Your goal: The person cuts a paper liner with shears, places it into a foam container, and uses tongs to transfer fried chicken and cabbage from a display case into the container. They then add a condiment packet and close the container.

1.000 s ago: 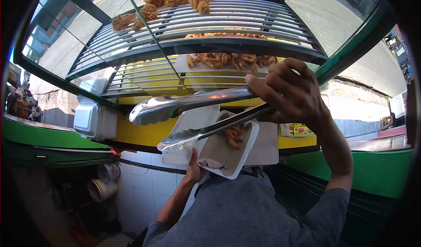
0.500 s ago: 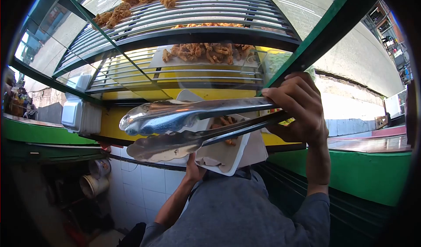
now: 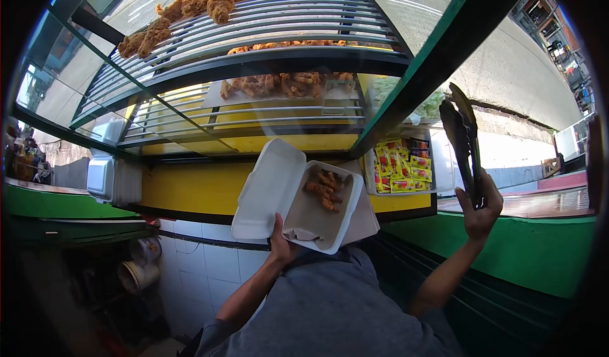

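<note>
Since half a second ago, the tongs (image 3: 458, 138) move away from above the white foam box (image 3: 347, 211), so the inside of this box is now fully visible. If I take the box as the middle of the clock, the tongs are at two o'clock, with their tips pointing up to twelve and their two arms close together. The right hand (image 3: 483, 212), at three o'clock, has its fingers closed around the lower end of the tongs. The left hand (image 3: 281, 248), between seven and eight o'clock, has hold of the box; its thumb lies over the hinge edge (the other fingers are hidden, so I cannot tell how much they bend). The box stays tilted, near the person's shirt, with its lid (image 3: 268, 189) open toward nine o'clock. In it, a brown paper lining (image 3: 304, 220) carries several fried pieces (image 3: 325, 192), gathered toward the twelve o'clock side. At two o'clock, nearer than the tongs, a tray (image 3: 371, 178) holds yellow and red packets (image 3: 396, 167). At nine o'clock, a stack of closed foam boxes (image 3: 114, 179) stands by the yellow counter (image 3: 184, 189). At eleven o'clock, larger fried pieces (image 3: 220, 6) lie on the upper rack (image 3: 298, 21).
</note>
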Tool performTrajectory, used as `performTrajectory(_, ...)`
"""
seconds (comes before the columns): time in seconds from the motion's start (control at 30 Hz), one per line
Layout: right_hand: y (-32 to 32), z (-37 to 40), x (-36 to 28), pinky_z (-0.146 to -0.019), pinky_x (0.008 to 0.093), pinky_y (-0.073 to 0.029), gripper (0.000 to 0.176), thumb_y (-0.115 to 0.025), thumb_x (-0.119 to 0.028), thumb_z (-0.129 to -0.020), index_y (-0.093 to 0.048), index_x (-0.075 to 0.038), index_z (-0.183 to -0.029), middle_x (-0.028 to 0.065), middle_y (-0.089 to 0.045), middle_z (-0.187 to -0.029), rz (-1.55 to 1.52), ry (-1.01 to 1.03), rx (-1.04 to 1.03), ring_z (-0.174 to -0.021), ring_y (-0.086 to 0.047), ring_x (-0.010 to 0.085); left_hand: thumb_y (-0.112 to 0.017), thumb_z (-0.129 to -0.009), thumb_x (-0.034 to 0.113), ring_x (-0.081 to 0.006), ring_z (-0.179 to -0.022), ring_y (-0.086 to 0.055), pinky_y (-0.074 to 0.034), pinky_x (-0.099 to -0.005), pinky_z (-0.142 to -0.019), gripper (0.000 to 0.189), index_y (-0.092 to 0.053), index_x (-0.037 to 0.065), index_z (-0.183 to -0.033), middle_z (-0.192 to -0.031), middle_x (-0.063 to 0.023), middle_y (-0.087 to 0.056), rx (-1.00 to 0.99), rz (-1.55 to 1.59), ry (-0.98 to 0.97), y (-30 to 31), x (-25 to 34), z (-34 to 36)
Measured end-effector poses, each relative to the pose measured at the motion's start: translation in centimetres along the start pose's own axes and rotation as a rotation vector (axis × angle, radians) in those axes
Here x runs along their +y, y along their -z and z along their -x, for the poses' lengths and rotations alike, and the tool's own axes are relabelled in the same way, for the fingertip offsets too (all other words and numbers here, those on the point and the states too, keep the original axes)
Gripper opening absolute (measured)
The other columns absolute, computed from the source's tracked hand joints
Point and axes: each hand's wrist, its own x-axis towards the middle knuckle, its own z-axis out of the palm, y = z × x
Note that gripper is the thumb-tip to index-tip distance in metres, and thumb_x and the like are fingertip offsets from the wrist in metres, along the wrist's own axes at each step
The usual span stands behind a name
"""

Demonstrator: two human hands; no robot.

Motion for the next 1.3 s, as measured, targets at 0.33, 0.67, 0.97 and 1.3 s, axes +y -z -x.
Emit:
performTrajectory(0.33, 2.0, -7.2, -2.4, -0.066, 0.0401, -0.050, 0.050, -0.079, -0.023, -0.073, -0.067, -0.015, -0.121, 0.0083, -0.066, -0.084, 0.673, -0.310, -0.264, -0.072, -0.064, 0.0249, -0.032, -0.100, 0.061, -0.0261, -0.128, -0.047, -0.035, -0.0398, -0.109, 0.074, -0.036, 0.002, -0.145, -0.139, -0.0120, -0.049, 0.161, -0.091, -0.226, -0.2, 0.9, 0.8)
performTrajectory(0.67, 2.3, -7.9, -2.6, -0.072, 0.0396, -0.051, 0.042, -0.075, -0.022, -0.076, -0.070, -0.014, -0.117, 0.0089, -0.070, -0.087, 0.734, -0.280, -0.288, -0.079, -0.067, 0.0260, -0.034, -0.102, 0.047, -0.0280, -0.129, -0.048, -0.033, -0.0414, -0.112, 0.061, -0.041, 0.000, -0.141, -0.137, -0.0133, -0.052, -0.088, -0.206, 0.012, -0.4, -0.3, 3.1)
performTrajectory(0.97, 7.0, -3.5, -6.3, -0.061, 0.0328, -0.050, 0.048, -0.083, -0.009, -0.064, -0.072, -0.007, -0.111, 0.0103, -0.067, -0.074, 0.228, -0.260, -0.628, -0.062, -0.064, 0.0181, -0.036, -0.104, 0.043, -0.0213, -0.121, -0.052, -0.034, -0.0341, -0.110, 0.053, -0.047, 0.000, -0.134, -0.128, -0.0093, -0.056, -0.077, -0.272, 0.141, -0.2, -2.4, 1.9)
performTrajectory(1.3, 6.3, -3.3, -7.2, -0.061, 0.0329, -0.052, 0.054, -0.085, -0.013, -0.060, -0.071, -0.006, -0.112, 0.0113, -0.069, -0.080, 0.256, -0.190, -0.675, -0.066, -0.066, 0.0196, -0.042, -0.102, 0.042, -0.0219, -0.128, -0.048, -0.032, -0.0367, -0.112, 0.052, -0.043, 0.005, -0.139, -0.136, -0.0089, -0.052, -0.021, -0.218, 0.114, 2.1, -3.4, 0.7)
